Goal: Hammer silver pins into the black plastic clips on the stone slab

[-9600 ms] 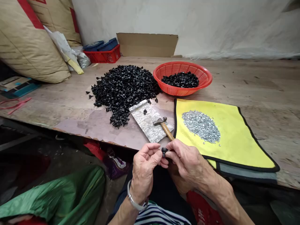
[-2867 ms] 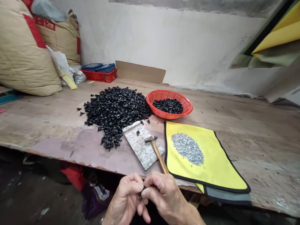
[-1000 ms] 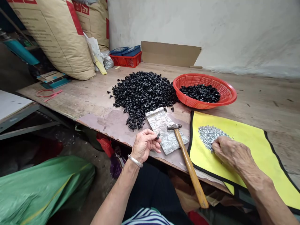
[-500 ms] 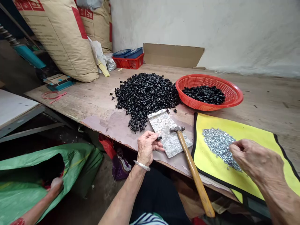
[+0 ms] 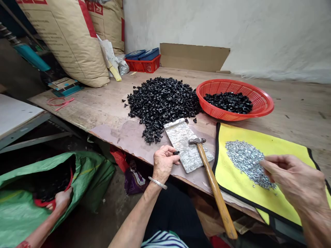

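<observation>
My left hand (image 5: 164, 162) pinches a small black part (image 5: 176, 153) beside the left edge of a grey metal plate (image 5: 184, 144). A hammer (image 5: 213, 182) rests with its head on that plate and its wooden handle hanging past the table edge. My right hand (image 5: 293, 175) is at the right side of a heap of small silvery metal pieces (image 5: 245, 160) on a yellow cloth (image 5: 279, 148). Its fingertips are pressed together; whatever they hold is hidden. Behind the plate lies a large pile of black parts (image 5: 165, 100).
A red basket (image 5: 266, 103) with black parts stands behind the cloth. Large paper sacks (image 5: 62, 44) and a red crate (image 5: 144, 65) are at the back left. At lower left, another person's hand (image 5: 62, 199) holds something red in a green sack (image 5: 95, 172).
My right hand's fingers have straightened from a curled shape, still beside the silvery heap. The other person's hand has lifted, and a red rim with black parts now shows in the green sack.
</observation>
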`<state>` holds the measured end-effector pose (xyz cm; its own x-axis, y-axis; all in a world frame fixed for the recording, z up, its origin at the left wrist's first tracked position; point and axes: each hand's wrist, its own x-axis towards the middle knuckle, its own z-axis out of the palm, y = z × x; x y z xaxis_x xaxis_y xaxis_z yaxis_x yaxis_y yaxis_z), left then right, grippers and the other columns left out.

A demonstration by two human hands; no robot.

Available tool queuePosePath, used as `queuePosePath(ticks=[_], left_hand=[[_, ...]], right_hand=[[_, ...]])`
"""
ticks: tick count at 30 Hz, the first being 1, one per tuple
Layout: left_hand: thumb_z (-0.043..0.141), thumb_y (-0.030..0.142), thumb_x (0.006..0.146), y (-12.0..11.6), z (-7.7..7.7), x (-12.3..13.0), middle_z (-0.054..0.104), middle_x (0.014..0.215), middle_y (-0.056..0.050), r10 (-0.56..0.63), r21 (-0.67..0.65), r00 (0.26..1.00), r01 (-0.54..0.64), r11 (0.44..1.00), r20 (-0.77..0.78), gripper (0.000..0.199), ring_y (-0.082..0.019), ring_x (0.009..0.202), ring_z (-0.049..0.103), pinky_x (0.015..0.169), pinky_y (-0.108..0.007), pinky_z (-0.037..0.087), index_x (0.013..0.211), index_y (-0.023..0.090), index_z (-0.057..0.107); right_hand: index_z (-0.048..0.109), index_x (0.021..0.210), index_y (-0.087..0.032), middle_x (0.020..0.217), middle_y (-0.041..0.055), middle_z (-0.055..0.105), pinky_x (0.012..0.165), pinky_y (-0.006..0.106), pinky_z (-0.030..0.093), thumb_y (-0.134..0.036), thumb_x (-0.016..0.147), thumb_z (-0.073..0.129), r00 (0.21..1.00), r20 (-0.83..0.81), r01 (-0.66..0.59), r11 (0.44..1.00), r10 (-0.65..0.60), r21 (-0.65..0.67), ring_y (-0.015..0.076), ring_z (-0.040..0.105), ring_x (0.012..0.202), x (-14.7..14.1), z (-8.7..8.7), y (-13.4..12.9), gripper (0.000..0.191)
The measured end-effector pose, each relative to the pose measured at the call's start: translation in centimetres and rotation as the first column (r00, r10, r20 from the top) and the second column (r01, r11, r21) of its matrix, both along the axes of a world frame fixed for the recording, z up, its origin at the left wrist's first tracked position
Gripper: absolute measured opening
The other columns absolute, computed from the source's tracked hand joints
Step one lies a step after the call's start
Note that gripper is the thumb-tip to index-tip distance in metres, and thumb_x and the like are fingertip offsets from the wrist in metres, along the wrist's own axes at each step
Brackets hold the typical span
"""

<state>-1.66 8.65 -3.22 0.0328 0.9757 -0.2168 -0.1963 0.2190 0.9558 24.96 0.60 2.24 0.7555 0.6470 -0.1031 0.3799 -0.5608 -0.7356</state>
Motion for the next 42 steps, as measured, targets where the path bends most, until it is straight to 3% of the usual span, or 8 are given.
queuePosePath(ticks=[3, 6, 14, 18, 22, 27, 33, 42], left_hand=[[0.069, 0.014, 0.051, 0.0, 0.3, 0.2, 0.056, 0.052, 0.003, 0.011, -0.043, 1.000, -0.012, 0.999, -0.025, 0.015, -0.008, 0.041, 0.053, 0.038, -0.017, 0.045, 0.065, 0.012, 0.062], [0.067, 0.014, 0.052, 0.0, 0.6, 0.4, 0.053, 0.049, 0.004, 0.023, -0.066, 0.999, -0.026, 0.997, -0.043, 0.014, -0.009, 0.042, 0.052, 0.035, -0.017, 0.045, 0.066, 0.013, 0.062], [0.067, 0.017, 0.055, -0.4, 0.9, -0.5, 0.056, 0.051, 0.001, -0.057, -0.093, 0.998, 0.057, 0.994, 0.003, 0.020, -0.012, 0.042, 0.055, 0.034, -0.021, 0.048, 0.073, 0.011, 0.062], [0.069, 0.017, 0.054, -0.6, 0.9, -0.1, 0.055, 0.049, 0.001, -0.065, -0.131, 0.998, 0.067, 0.989, 0.019, 0.019, -0.012, 0.040, 0.054, 0.031, -0.022, 0.047, 0.070, 0.011, 0.060], [0.065, 0.014, 0.055, -0.5, 0.7, 0.3, 0.053, 0.046, 0.003, -0.048, -0.147, 0.999, 0.049, 0.988, 0.009, 0.016, -0.012, 0.036, 0.052, 0.030, -0.024, 0.047, 0.069, 0.011, 0.059], [0.062, 0.012, 0.056, -0.5, 0.5, 0.3, 0.052, 0.048, 0.004, -0.047, -0.141, 0.999, 0.047, 0.989, 0.003, 0.013, -0.011, 0.037, 0.052, 0.030, -0.024, 0.048, 0.068, 0.012, 0.058], [0.061, 0.010, 0.057, -0.6, 0.3, 0.5, 0.051, 0.048, 0.005, -0.043, -0.128, 0.999, 0.043, 0.991, -0.001, 0.010, -0.010, 0.035, 0.051, 0.029, -0.021, 0.045, 0.066, 0.013, 0.057], [0.055, 0.005, 0.061, -0.8, 0.2, 0.3, 0.050, 0.040, 0.006, -0.059, -0.148, 0.998, 0.054, 0.987, -0.031, 0.012, -0.011, 0.030, 0.049, 0.027, -0.021, 0.044, 0.068, 0.014, 0.056]], right_hand=[[0.065, 0.073, -0.021, 0.052, 0.0004, 0.056, 0.046, 0.033, 0.038, -0.027, 0.055, 0.071, 0.982, -0.185, 0.013, 0.960, 0.040, 0.279, 0.0151, 0.047, 0.045, -1.0, -0.3, -0.3, 0.020], [0.067, 0.068, -0.018, 0.056, 0.0016, 0.058, 0.045, 0.032, 0.039, -0.027, 0.051, 0.076, 0.978, -0.193, 0.001, 0.912, 0.085, 0.410, 0.0148, 0.049, 0.046, -1.9, -0.8, -0.4, 0.021], [0.065, 0.070, -0.016, 0.054, -0.0004, 0.058, 0.043, 0.024, 0.041, -0.025, 0.058, 0.078, 0.952, -0.290, 0.032, 0.913, 0.096, 0.406, 0.0105, 0.049, 0.044, -2.0, -1.5, -0.1, 0.020], [0.066, 0.072, -0.015, 0.058, 0.0017, 0.061, 0.041, 0.022, 0.042, -0.026, 0.056, 0.080, 0.879, -0.351, -0.109, 0.852, 0.324, 0.512, 0.0118, 0.054, 0.047, -6.1, -0.3, -0.2, 0.024], [0.063, 0.072, -0.015, 0.054, 0.0008, 0.059, 0.044, 0.024, 0.045, -0.028, 0.066, 0.072, 0.741, -0.390, -0.360, 0.813, 0.547, 0.458, 0.0124, 0.055, 0.046, -9.3, 0.0, 1.3, 0.017], [0.059, 0.065, -0.015, 0.051, -0.0022, 0.054, 0.041, 0.020, 0.037, -0.022, 0.063, 0.069, 0.851, -0.250, -0.299, 0.818, 0.462, 0.492, 0.0091, 0.048, 0.045, -8.1, -0.3, 2.8, 0.012], [0.058, 0.070, -0.015, 0.059, -0.0010, 0.057, 0.050, 0.023, 0.040, -0.025, 0.067, 0.061, 0.733, -0.286, -0.500, 0.774, 0.617, 0.388, 0.0096, 0.050, 0.051, -9.8, -0.3, 3.4, 0.011], [0.054, 0.066, -0.015, 0.047, -0.0037, 0.050, 0.038, 0.020, 0.028, -0.029, 0.062, 0.053, 0.666, -0.294, -0.677, 0.721, 0.686, 0.148, 0.0068, 0.037, 0.039, -13.8, -2.4, 7.0, 0.014]])
